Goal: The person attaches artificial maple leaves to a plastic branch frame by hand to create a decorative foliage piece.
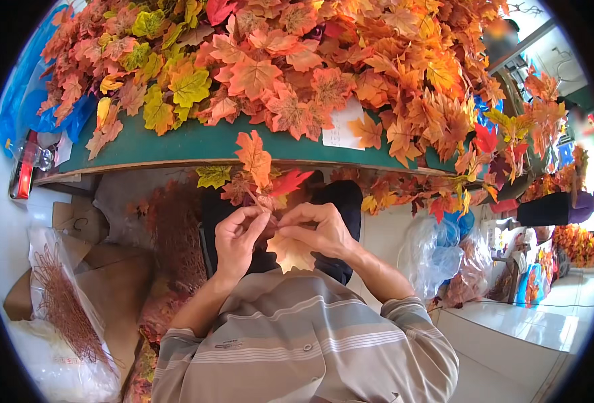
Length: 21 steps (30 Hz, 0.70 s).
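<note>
My left hand [235,236] pinches the stem of a small cluster of artificial maple leaves [257,168], orange, red and yellow-green, held up in front of me. My right hand [317,228] grips a loose pale orange leaf [290,252] and presses it against that stem just below the cluster. Both hands meet over my lap, close to my striped shirt.
A green table [176,144] heaped with orange, red and yellow artificial leaves [297,60] runs across the top. A clear bag of brown stems [65,309] lies on cardboard at lower left. Plastic bags [438,252] and more leaves stand at right, over a white tiled floor [518,322].
</note>
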Each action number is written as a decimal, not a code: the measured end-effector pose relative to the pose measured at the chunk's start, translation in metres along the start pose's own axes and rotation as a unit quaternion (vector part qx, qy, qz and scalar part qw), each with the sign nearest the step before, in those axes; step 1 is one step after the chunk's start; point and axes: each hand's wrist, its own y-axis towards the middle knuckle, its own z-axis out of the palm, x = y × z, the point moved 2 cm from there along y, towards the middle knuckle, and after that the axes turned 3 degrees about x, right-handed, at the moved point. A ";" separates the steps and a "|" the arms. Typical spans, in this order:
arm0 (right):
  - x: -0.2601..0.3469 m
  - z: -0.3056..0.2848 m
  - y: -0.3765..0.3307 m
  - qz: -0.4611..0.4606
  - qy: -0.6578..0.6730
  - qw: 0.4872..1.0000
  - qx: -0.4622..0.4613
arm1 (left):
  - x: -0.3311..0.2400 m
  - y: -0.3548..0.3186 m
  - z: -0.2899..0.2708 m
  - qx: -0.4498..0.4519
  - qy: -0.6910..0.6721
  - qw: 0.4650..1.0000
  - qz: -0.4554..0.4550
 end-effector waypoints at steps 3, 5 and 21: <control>-0.008 0.003 -0.003 -0.020 -0.045 0.998 -0.028 | -0.002 -0.002 0.002 -0.003 0.029 0.999 0.027; -0.010 0.004 -0.003 -0.061 -0.090 0.992 -0.057 | -0.003 -0.003 0.004 -0.004 0.021 1.000 0.020; -0.023 0.005 -0.001 0.000 0.003 0.997 -0.074 | 0.004 0.001 0.005 -0.018 0.029 0.999 0.020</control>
